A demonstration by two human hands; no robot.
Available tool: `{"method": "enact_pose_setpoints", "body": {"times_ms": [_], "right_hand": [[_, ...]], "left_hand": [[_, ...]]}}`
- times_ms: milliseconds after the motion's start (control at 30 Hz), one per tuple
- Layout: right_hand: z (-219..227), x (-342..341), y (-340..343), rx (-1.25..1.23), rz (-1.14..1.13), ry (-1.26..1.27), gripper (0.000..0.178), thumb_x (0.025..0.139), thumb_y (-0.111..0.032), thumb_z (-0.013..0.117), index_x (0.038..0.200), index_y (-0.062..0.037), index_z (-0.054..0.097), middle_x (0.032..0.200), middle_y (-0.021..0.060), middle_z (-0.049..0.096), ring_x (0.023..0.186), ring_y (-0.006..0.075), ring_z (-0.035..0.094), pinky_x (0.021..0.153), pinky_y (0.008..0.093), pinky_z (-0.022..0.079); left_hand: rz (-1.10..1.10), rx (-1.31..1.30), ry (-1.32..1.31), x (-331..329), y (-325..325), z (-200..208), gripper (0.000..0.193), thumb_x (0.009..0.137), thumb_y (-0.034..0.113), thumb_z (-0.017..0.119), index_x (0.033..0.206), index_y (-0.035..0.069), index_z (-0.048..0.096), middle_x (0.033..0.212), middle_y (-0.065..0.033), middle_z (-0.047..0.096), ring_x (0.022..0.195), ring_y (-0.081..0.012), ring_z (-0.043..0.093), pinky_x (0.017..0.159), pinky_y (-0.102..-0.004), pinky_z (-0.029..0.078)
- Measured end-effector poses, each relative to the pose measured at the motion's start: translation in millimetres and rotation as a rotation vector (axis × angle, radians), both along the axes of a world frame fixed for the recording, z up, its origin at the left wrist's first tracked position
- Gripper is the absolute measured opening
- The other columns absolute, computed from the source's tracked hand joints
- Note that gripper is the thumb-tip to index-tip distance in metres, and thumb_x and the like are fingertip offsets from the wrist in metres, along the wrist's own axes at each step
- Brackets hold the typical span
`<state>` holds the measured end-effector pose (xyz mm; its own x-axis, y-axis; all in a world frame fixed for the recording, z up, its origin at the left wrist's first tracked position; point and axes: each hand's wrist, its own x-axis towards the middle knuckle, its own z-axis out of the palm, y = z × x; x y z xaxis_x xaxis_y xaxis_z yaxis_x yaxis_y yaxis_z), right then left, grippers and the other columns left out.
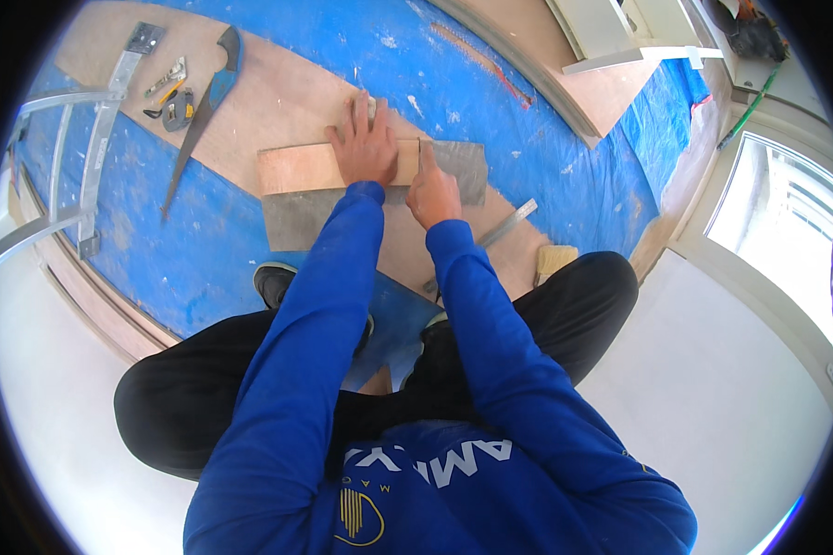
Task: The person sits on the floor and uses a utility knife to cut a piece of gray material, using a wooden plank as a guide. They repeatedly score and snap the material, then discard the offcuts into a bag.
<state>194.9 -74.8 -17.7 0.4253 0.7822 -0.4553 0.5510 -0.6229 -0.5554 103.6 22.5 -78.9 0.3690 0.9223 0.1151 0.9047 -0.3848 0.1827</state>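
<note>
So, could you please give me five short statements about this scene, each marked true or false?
1. The left hand rests on the light wooden strip. True.
2. The saw is in the right hand. False: it lies apart from both hands.
3. The right hand's index finger is extended. True.
4. The sheet on the floor is green. False: it is blue.
5. The tape measure lies beside the saw. True.
</note>
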Motion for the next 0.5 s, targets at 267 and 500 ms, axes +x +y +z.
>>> {"method": "enact_pose_setpoints", "body": {"times_ms": [267,500], "right_hand": [[11.9,-21.0,-29.6,-0.099,0.002,0.021,0.076,0.085,-0.003,0.061,0.155,-0.0066,0.033,0.091,0.0323,0.070,0.090,0.0528,0.067,0.081,0.0586,0.053],[14.3,-37.9,-79.0,-0.190,0.048,-0.011,0.066,0.091,-0.003,0.054,0.154,-0.0057,0.037,0.089,0.0316,0.070,0.085,0.0520,0.066,0.078,0.0586,0.051]], "left_hand": [[-0.002,0.003,0.010,-4.1,-6.0,1.3,0.048,0.098,0.028,0.055,0.145,0.025,0.054,0.160,-0.0027,0.042,0.146,-0.0317,0.039,0.107,-0.0690,0.031],[-0.006,-0.010,0.044,2.5,-4.9,6.5,0.047,0.099,0.031,0.056,0.146,0.025,0.053,0.160,-0.0033,0.042,0.148,-0.0329,0.037,0.107,-0.0718,0.032]]}}
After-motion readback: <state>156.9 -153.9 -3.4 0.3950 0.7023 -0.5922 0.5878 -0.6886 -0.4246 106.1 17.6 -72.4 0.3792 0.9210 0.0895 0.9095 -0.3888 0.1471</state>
